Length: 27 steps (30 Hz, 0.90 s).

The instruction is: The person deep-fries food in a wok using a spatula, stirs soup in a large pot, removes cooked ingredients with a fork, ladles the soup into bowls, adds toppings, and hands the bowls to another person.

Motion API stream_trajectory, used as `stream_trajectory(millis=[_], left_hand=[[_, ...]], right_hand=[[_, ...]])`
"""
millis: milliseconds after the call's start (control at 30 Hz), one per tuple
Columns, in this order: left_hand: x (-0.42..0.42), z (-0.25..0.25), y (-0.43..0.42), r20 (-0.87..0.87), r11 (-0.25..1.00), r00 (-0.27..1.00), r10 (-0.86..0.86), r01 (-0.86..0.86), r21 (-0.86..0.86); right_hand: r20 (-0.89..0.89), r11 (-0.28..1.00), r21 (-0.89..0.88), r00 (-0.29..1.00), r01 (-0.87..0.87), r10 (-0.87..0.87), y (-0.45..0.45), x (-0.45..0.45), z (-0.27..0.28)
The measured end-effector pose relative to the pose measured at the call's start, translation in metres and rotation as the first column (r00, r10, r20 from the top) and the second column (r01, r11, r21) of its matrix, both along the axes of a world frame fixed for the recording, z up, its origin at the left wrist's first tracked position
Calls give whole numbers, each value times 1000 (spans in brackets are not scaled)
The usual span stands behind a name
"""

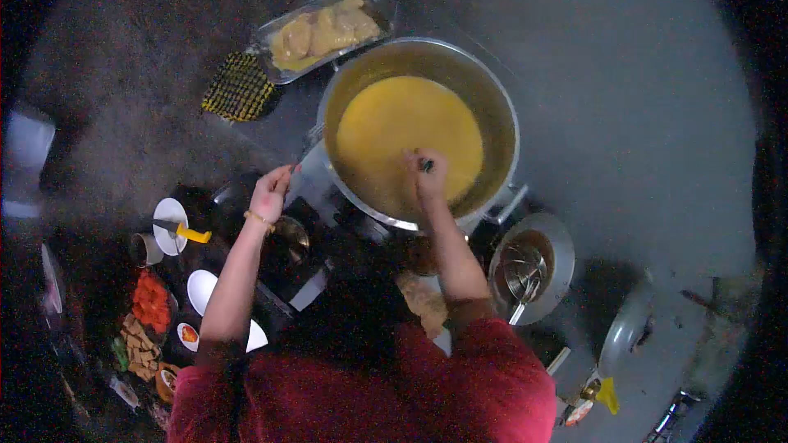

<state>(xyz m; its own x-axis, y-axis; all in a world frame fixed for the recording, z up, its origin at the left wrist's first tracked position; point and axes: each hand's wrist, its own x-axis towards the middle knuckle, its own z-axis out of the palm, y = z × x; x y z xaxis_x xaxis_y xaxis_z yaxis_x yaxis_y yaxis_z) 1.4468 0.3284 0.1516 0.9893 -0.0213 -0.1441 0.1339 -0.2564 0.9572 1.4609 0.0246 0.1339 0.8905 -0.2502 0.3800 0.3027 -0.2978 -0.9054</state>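
Observation:
A large metal pot (510,107) holds a yellow liquid (402,119). Over the liquid, inside the pot's rim, my right hand (428,174) is closed round an upright utensil handle with a dark end (426,166). The lower part of that utensil is hidden, so its kind does not show. My left hand (272,194) is outside the pot, to its lower left, with fingers pinched together near a pale flat edge. Whatever those fingers hold is too small to make out.
Behind the pot lies a metal tray (283,76) of pale yellow pieces. A bowl with a whisk (525,271) stands at right. At left are a plate (170,212) with a yellow-handled knife (193,234), chopped red pieces (151,302) and brown cubes (139,349).

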Motion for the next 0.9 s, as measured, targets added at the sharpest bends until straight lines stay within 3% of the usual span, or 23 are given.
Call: stream_trajectory(millis=[67,133,167,200,267,367,433,500,567,633,733,767,800,833,867,900], left_hand=[[-4,2,13,-45,998,999,-17,19,54],[-8,21,19,16,998,1000,-20,19,58],[-9,27,22,76,998,997,-25,21,55],[-8,24,30,-125,1000,992,10,-7,28],[-5,26,24,-120,1000,993,13,-11,14],[1,34,-5,-108,996,993,44,-52,-72],[8,32,-19,-103,987,992,75,-89,-136],[17,19,-26,-119,999,993,-5,-1,-52],[22,10,-28,-139,996,990,-29,17,-85],[17,5,-26,-158,992,986,-53,35,-118],[9,6,-20,-127,988,992,14,-32,-148],[7,0,-12,-127,990,992,2,-20,-143],[6,-4,-4,-128,990,992,-9,-8,-138],[4,-6,1,-127,990,992,-9,-10,-141],[1,-7,4,-144,991,990,-3,-17,-135],[-1,-7,7,-161,991,987,3,-24,-129]], right_hand=[[13,962,127,969,243,-247,-14,27,10],[-140,811,313,869,494,-475,-45,46,18],[-117,691,575,880,439,-461,-50,42,45],[-92,511,788,886,343,-454,-56,36,72],[51,484,850,883,207,-467,-87,26,76],[56,377,911,856,167,-514,-139,5,46],[80,381,912,848,149,-523,-153,-20,50],[103,386,913,840,132,-532,-158,-45,61],[215,406,913,877,-24,-431,-158,-66,76],[252,427,903,868,-53,-427,-151,-83,91],[467,700,688,856,-192,-224,-121,-102,129],[469,702,685,855,-194,-221,-108,-108,147],[590,847,422,808,-325,16,-94,-115,166],[629,893,117,728,-434,271,-83,-119,179],[629,893,113,728,-435,275,-76,-123,187],[619,907,-76,693,-415,369,-71,-125,193]])
